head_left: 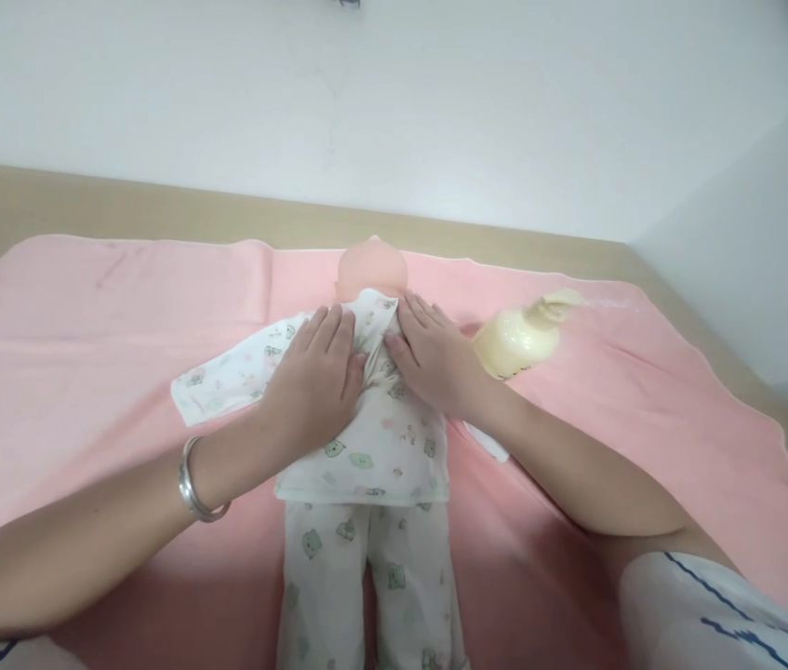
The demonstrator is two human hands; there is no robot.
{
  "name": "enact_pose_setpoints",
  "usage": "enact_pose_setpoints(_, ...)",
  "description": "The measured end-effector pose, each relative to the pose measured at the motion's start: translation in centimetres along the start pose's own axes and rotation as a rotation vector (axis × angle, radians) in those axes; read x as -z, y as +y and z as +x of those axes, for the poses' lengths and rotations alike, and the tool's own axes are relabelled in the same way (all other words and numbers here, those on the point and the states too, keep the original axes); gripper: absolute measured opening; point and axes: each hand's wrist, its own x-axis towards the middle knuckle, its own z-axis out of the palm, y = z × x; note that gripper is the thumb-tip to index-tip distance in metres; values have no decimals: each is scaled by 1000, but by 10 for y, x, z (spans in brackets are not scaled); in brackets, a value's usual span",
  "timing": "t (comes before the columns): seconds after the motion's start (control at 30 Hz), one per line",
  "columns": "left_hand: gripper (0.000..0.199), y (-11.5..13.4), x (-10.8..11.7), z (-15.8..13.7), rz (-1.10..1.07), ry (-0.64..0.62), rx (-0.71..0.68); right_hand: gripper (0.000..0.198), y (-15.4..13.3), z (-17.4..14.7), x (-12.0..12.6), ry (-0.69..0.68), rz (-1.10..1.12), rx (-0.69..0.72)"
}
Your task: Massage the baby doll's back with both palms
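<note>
A baby doll (372,268) lies stretched out on a pink mat (114,326), its bare head pointing away from me and no face showing. It wears a white printed top (366,456) and matching trousers (327,568). My left hand (320,372) rests flat on the left side of the upper body, fingers extended. On the other side, my right hand (435,354) lies flat with fingers stretched toward the neck. Between the two hands the cloth is creased. The left sleeve spreads out sideways; my right forearm mostly covers the other one.
A pale yellow pump bottle (515,340) is on the mat to the right, close to my right wrist. The mat covers a wooden surface (156,200) that meets a white wall (400,112) at the back.
</note>
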Motion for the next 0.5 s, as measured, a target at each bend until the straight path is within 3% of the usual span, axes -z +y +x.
enact_pose_setpoints(0.27,74,-12,2,22,-161,-155,173,64,-19,-24,-2,61,-163,88)
enact_pose_setpoints(0.5,56,-18,-11,23,-186,88,122,60,-27,-35,-5,113,-143,144)
